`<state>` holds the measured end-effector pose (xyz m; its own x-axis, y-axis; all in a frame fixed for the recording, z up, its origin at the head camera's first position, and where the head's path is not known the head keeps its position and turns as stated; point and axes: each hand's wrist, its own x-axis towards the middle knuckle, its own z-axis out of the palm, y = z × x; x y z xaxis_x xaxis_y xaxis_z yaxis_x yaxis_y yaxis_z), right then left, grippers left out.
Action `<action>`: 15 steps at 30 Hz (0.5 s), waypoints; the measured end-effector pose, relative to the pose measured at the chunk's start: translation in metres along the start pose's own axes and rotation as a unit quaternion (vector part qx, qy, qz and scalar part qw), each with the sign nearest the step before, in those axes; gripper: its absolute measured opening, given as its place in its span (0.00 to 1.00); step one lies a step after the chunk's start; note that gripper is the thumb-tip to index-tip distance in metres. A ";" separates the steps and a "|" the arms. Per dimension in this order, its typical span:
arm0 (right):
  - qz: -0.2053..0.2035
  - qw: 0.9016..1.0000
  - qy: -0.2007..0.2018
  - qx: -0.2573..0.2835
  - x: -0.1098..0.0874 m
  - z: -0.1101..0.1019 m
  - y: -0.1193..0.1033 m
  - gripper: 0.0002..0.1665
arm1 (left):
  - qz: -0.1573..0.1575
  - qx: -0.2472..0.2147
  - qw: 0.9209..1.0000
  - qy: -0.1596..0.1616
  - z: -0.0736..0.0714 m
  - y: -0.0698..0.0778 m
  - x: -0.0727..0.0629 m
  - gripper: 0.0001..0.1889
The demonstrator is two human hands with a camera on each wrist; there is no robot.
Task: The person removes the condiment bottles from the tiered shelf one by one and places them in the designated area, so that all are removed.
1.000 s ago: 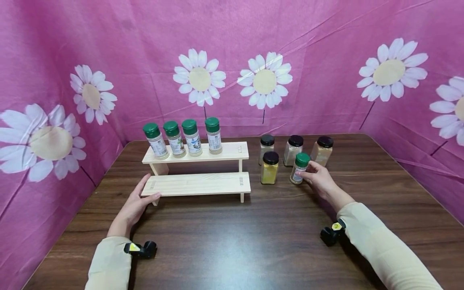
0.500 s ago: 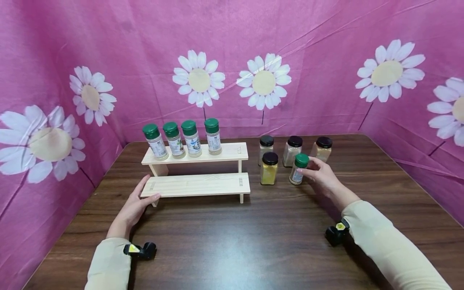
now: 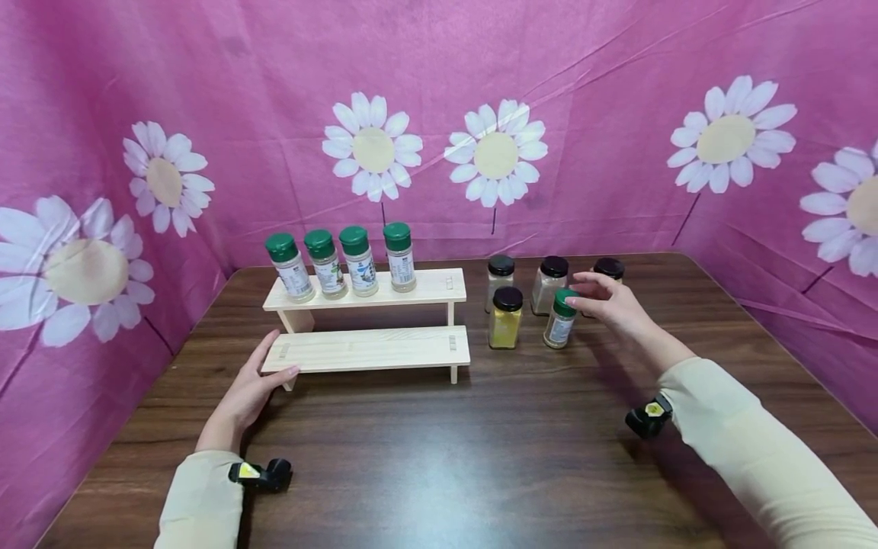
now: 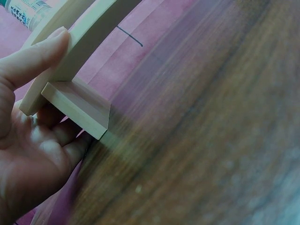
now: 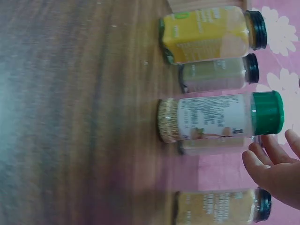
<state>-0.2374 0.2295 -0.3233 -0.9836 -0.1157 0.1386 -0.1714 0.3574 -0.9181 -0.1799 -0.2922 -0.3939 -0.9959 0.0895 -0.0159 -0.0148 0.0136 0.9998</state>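
Note:
A two-tier wooden rack [image 3: 370, 351] stands on the table at left centre. My left hand [image 3: 250, 389] grips the left end of its lower shelf, the thumb [image 4: 37, 58] on the board's front edge and the fingers round behind. At right, a small spice jar [image 3: 559, 331] with a green cap and white label stands upright. Grain-like bits show in the bottom of this jar [image 5: 206, 117] in the right wrist view. My right hand [image 3: 613, 305] is beside its cap, fingers loosely bent and holding nothing, fingertips close to the cap.
Several green-capped spice jars [image 3: 362, 263] line the upper shelf. Black-capped jars stand round the single green-capped one: a yellow one [image 3: 504, 320] in front, others [image 3: 549, 288] behind. A pink flowered cloth [image 3: 439, 61] hangs behind the brown wooden table [image 3: 411, 450].
My right hand has let go of the green-capped jar and moved up beside its cap; the jar stays on the table. The left hand keeps its grip on the rack.

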 end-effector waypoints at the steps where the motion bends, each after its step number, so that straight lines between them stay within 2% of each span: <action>1: 0.002 1.000 -0.003 0.009 0.001 -0.001 -0.002 0.34 | 0.000 0.000 1.000 0.000 0.000 0.001 0.000 0.44; 5: 0.003 0.999 -0.017 0.034 0.003 -0.002 -0.012 0.35 | -0.002 0.004 1.000 0.001 0.001 0.002 -0.001 0.44; 12: 0.010 0.996 -0.012 0.088 0.008 -0.002 -0.028 0.31 | -0.001 0.004 1.000 0.000 0.001 0.002 -0.001 0.44; 15: 0.010 0.998 -0.005 0.063 0.012 -0.002 -0.035 0.31 | -0.001 0.000 1.000 0.001 0.001 0.001 0.000 0.44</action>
<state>-0.2437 0.2173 -0.2883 -0.9859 -0.1191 0.1173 -0.1432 0.2403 -0.9601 -0.1795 -0.2913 -0.3928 -0.9961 0.0865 -0.0175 -0.0163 0.0147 0.9998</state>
